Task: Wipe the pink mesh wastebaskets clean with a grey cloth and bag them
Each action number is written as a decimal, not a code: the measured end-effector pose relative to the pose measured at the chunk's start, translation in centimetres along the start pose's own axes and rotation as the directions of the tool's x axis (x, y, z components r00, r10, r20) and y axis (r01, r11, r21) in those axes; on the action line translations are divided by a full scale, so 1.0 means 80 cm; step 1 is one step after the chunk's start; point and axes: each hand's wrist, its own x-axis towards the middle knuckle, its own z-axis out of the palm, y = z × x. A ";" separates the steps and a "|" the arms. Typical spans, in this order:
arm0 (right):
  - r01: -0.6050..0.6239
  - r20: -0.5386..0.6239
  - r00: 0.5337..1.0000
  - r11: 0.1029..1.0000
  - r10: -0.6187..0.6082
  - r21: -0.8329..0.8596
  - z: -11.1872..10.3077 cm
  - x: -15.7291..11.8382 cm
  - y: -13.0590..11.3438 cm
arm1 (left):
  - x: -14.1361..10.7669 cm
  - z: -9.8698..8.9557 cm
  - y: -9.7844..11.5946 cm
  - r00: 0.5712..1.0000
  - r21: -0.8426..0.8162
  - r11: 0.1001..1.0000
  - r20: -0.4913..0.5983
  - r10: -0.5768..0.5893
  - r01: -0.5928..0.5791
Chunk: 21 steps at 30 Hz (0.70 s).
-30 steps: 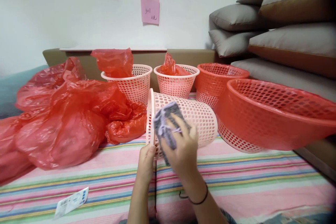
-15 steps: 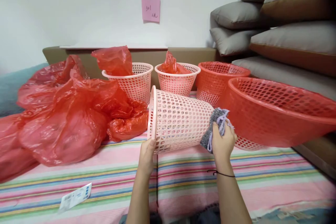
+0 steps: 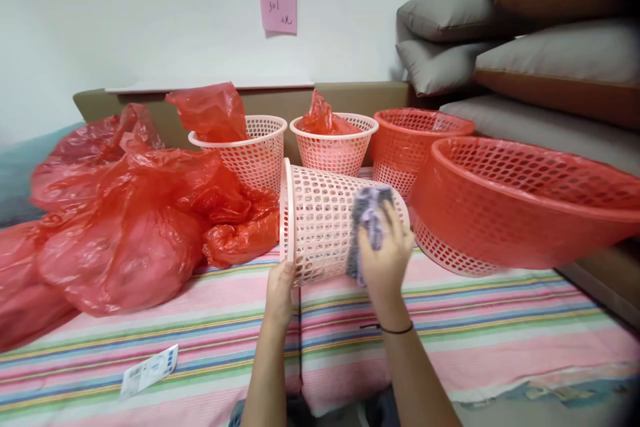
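Observation:
A pale pink perforated basket (image 3: 325, 213) lies on its side above the striped cloth, its open rim facing left. My left hand (image 3: 280, 290) is closed on the lower part of that rim. My right hand (image 3: 387, 253) presses a grey and lilac cloth (image 3: 367, 227) against the basket's outer side, near its base; cloth and fingers are slightly blurred. Behind stand two pale pink baskets (image 3: 260, 157) (image 3: 334, 147) with red plastic bags in them. At the right, two more baskets (image 3: 400, 147) (image 3: 500, 207) are covered by red bags.
Crumpled red plastic bags (image 3: 125, 233) spread over the left side. A white label (image 3: 150, 370) lies on the striped cloth (image 3: 200, 320) at front left. Grey and brown cushions (image 3: 555, 73) are stacked at the right. A pink note (image 3: 278, 7) is on the wall.
My right hand has moved left with the cloth, from the basket's base end onto its side. My left hand keeps its hold on the rim. The view has shifted slightly.

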 end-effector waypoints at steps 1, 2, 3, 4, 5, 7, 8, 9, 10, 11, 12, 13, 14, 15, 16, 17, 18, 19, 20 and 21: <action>-0.091 -0.054 0.994 0.996 0.090 -0.021 -0.002 0.006 0.025 | -0.001 0.002 0.001 1.000 0.006 1.000 0.002 -0.004 0.004; -0.177 -0.084 0.981 0.984 0.173 -0.039 -0.003 0.012 0.048 | -0.001 0.003 0.002 1.000 0.017 1.000 0.002 -0.005 0.005; -0.239 -0.119 0.965 0.970 0.233 -0.037 -0.005 0.016 0.066 | -0.002 0.004 0.001 1.000 0.032 0.999 0.004 -0.006 0.006; -0.274 -0.138 0.954 0.961 0.266 -0.036 -0.005 0.018 0.077 | -0.003 0.005 0.000 1.000 0.046 0.999 0.006 -0.005 0.005; -0.275 -0.143 0.953 0.961 0.268 -0.036 -0.006 0.019 0.082 | -0.003 0.005 -0.002 1.000 0.058 0.998 0.007 -0.001 0.001; -0.181 -0.114 0.978 0.983 0.176 -0.037 -0.005 0.015 0.067 | -0.003 0.006 -0.007 1.000 0.072 0.997 0.005 0.015 -0.016; -0.098 -0.078 0.992 0.995 0.095 -0.034 -0.004 0.011 0.050 | -0.003 0.006 -0.009 1.000 0.075 0.997 0.004 0.023 -0.023; -0.004 -0.036 0.999 1.000 0.003 -0.026 -0.002 0.005 0.030 | -0.003 0.007 -0.010 0.999 0.077 0.997 0.005 0.032 -0.032; 0.087 0.008 0.996 0.996 -0.087 -0.001 -0.001 -0.001 0.007 | -0.003 0.008 -0.010 0.999 0.078 0.996 0.004 0.042 -0.043; 0.162 0.047 0.986 0.987 -0.163 0.019 0.000 -0.008 -0.015 | -0.003 0.009 -0.010 0.999 0.079 0.996 0.005 0.050 -0.050; 0.221 0.079 0.971 0.974 -0.224 0.042 0.000 -0.015 -0.035 | -0.003 0.010 -0.008 0.999 0.082 0.995 0.002 0.055 -0.054; 0.261 0.098 0.959 0.963 -0.266 0.064 0.001 -0.022 -0.052 | -0.003 0.012 -0.006 0.998 0.088 0.994 -0.005 0.059 -0.058; 0.287 0.111 0.949 0.955 -0.295 0.080 0.001 -0.027 -0.064 | -0.002 0.013 -0.004 0.998 0.094 0.994 -0.012 0.062 -0.060; 0.305 0.118 0.942 0.948 -0.315 0.096 0.001 -0.031 -0.071 | -0.002 0.013 -0.002 0.998 0.097 0.994 -0.019 0.061 -0.059; 0.318 0.119 0.936 0.941 -0.330 0.113 0.001 -0.033 -0.074 | -0.002 0.014 -0.001 0.998 0.094 0.994 -0.021 0.056 -0.054; 0.329 0.117 0.932 0.936 -0.343 0.127 0.001 -0.034 -0.072 | -0.002 0.014 0.001 0.998 0.085 0.995 -0.020 0.053 -0.051; 0.337 0.116 0.928 0.932 -0.353 0.136 0.002 -0.033 -0.067 | -0.001 0.014 0.001 0.999 0.070 0.996 -0.013 0.051 -0.050; 0.340 0.113 0.927 0.930 -0.357 0.141 0.003 -0.030 -0.060 | -0.001 0.014 0.001 0.999 0.052 0.997 -0.002 0.050 -0.049; 0.336 0.106 0.930 0.932 -0.351 0.140 0.004 -0.027 -0.050 | 0.000 0.013 0.001 0.999 0.036 0.998 0.006 0.049 -0.049; 0.318 0.093 0.939 0.939 -0.331 0.131 0.005 -0.024 -0.039 | 0.000 0.013 0.000 0.999 0.024 0.999 0.008 0.048 -0.048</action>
